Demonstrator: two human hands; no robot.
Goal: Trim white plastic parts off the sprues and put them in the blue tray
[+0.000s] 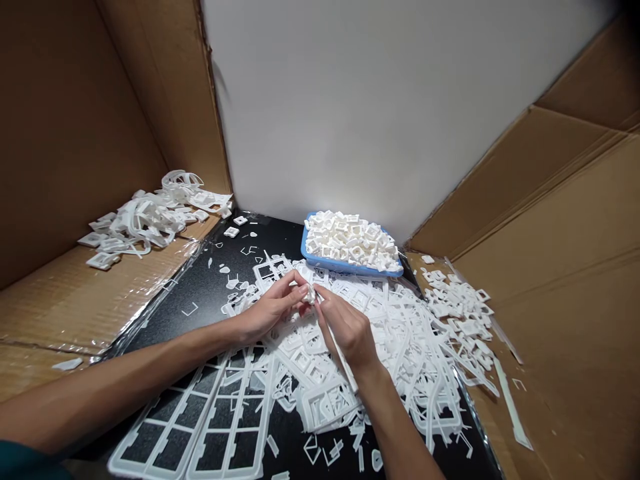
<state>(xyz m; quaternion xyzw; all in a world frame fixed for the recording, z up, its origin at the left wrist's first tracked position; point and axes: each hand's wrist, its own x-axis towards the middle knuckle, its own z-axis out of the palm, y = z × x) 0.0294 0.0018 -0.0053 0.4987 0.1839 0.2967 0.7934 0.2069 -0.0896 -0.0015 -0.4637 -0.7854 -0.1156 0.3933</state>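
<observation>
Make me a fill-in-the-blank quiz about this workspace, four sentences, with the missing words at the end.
1. The tray heaped with small white pieces is coloured ____.
2. The white grid frames at the lower left lie on a tabletop coloured ____.
3. The brown side panels are made of ____.
4. The teal sleeve at the picture's edge belongs to the same arm as the ____ hand.

Missing words: blue; black; cardboard; left.
</observation>
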